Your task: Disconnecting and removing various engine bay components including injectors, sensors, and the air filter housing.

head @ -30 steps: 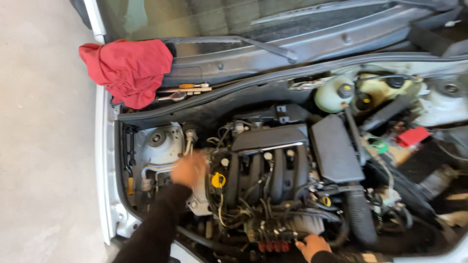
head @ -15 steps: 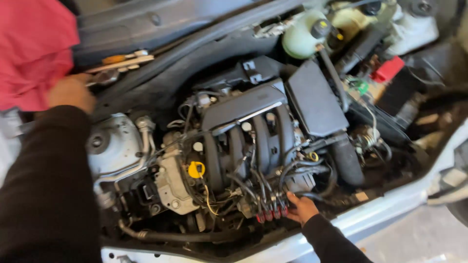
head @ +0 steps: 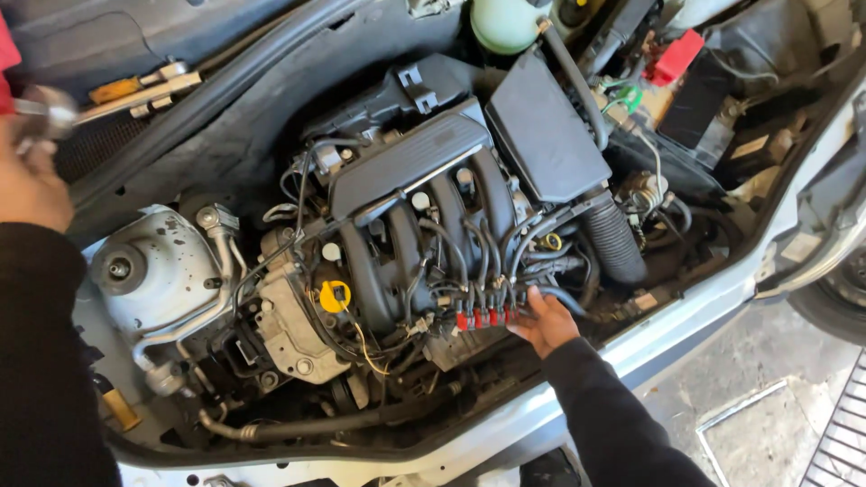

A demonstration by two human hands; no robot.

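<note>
Since half a second ago, our left hand (head: 32, 180) has lifted off the cowl ledge with a metal tool (head: 45, 110) in its grip, and our view has swung in closer over the engine (head: 415, 234); our right hand (head: 544, 323) has stayed at the front of the bay.

We hold the left hand at the far left edge, raised above the strut tower (head: 149, 271), the black sleeve running down the left side of the picture. Its fingers are wrapped round the tool, which shows only as a blurred shiny shaft near the top left corner. We cannot tell what kind of tool it is. More tools (head: 144, 87) lie on the ledge just beside it, one with an orange handle.

We reach the right arm in from the lower right, over the pale front panel (head: 686, 316), sleeve down to the wrist. The hand lies palm down, its fingers curled lightly against the row of red connectors (head: 483, 317) at the foot of the black intake manifold (head: 424, 207). Fingertips touch the wiring there; whether they pinch one connector we cannot tell.

A yellow oil cap (head: 335, 296) sits left of the manifold. The black air box (head: 546, 135) lies behind the right hand, with its ribbed hose (head: 618, 239) running down toward the fingers. A pale green coolant tank (head: 505, 22) and a red battery cover (head: 677, 56) sit along the top edge.
</note>
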